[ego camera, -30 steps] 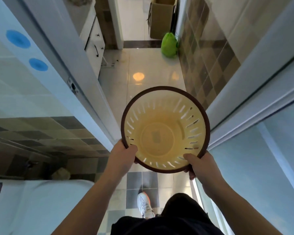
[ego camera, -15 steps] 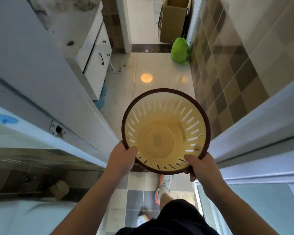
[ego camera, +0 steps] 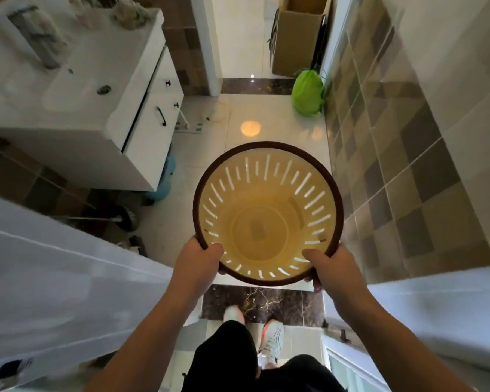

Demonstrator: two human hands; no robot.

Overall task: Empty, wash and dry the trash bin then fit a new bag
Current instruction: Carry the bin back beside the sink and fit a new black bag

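This was a bathroom in a home. A white vanity cabinet [ego camera: 153,108] with dark drawer handles stood at the left, and its counter [ego camera: 77,89] held a sink [ego camera: 68,94] with a round drain. Brown, tan and grey tiles [ego camera: 402,154] covered the wall on the right in a checkered band, and glossy pale tiles made up the floor [ego camera: 266,120], which reflected a ceiling light. A toilet brush [ego camera: 125,219] lay low beside the cabinet. At the far end a doorway opened onto another tiled floor, where a cardboard box [ego camera: 297,38] stood with a tied green bag [ego camera: 307,93] just in front of it.
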